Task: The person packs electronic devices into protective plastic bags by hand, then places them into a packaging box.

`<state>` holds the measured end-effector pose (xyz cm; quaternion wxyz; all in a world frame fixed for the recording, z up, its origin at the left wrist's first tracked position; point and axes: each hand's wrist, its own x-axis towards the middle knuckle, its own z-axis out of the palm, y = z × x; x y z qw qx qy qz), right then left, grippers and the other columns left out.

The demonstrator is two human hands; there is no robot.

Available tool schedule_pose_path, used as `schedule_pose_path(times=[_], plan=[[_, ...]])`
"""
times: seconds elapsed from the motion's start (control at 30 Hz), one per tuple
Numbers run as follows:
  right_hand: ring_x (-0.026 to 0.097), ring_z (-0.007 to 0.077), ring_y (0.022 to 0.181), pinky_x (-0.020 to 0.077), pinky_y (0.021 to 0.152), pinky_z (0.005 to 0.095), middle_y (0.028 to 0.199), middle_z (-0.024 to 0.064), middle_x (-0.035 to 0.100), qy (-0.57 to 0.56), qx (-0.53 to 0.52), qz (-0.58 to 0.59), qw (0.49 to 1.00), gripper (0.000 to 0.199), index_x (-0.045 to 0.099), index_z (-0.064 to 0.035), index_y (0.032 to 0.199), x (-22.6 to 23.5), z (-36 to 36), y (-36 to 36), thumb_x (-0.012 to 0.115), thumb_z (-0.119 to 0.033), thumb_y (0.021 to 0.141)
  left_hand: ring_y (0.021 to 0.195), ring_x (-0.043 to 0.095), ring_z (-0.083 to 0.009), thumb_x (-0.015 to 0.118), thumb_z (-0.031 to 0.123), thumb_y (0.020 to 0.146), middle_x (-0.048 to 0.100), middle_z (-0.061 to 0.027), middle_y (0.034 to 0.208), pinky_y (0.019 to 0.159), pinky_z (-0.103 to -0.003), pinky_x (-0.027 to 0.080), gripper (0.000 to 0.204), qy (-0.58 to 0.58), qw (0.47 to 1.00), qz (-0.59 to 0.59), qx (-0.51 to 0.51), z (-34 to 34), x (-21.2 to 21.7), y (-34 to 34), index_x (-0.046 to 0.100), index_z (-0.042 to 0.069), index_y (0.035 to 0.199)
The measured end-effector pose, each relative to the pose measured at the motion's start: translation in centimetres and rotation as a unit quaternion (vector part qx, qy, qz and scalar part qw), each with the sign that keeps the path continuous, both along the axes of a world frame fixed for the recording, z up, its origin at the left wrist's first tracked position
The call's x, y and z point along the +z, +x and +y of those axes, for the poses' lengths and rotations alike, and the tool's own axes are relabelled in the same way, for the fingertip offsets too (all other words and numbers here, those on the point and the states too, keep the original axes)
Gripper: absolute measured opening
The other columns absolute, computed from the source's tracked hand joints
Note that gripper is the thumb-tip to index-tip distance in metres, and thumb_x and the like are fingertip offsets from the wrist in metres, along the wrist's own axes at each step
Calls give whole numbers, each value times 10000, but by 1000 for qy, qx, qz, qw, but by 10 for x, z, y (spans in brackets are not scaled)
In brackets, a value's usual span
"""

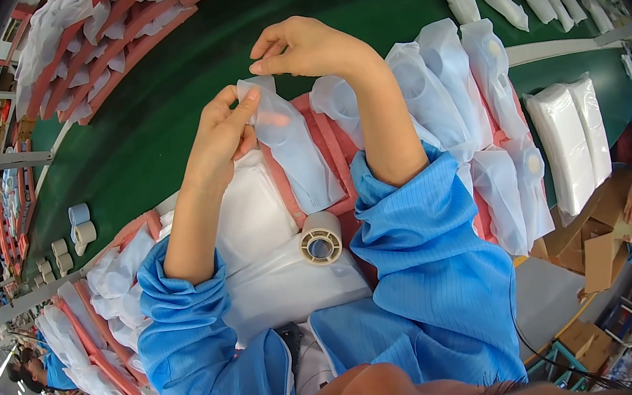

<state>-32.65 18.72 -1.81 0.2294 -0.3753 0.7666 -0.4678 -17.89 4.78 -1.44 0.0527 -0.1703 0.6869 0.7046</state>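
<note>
Translucent, matt plastic pouch (290, 149); glossy clear tape roll (321, 238) on a cardboard core; smooth blue cloth sleeves (419, 264); matt green belt (164, 113).

Green belt (185, 95) open; bagged parts (469, 92) crowd right.

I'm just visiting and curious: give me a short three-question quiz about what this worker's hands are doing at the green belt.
1. True or false: the left hand pinches the top edge of a translucent plastic pouch.
2. What lies just below the pouch, between the blue sleeves?
A. scissors
B. a roll of tape
C. a marker
3. Fill in: the right hand is raised above the pouch with its fingertips pinched, and whether it grips the pouch is ____.

Key:
1. True.
2. B, the roll of tape.
3. Unclear; its fingertips end close by the pouch's top corner.
</note>
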Motion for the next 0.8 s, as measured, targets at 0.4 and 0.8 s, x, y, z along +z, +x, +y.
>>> schedule_pose_path(times=[0.4,0.8], plan=[[676,234,875,529,789,323,952,129,712,0,-4,0,1000,412,710,-22,1014,-2,0,-2,767,-345,765,379,267,-1,568,259,983,709,-113,802,360,-177,184,217,4,1000,0,9,-5,1,5,561,44,1009],[678,232,855,531,779,320,937,125,714,-4,-8,2,1000,414,708,-15,1008,0,3,-1,769,-345,764,398,292,-3,640,236,939,630,-23,698,369,-188,171,203,-47,998,-21,36,-7,1,11,584,43,971]])
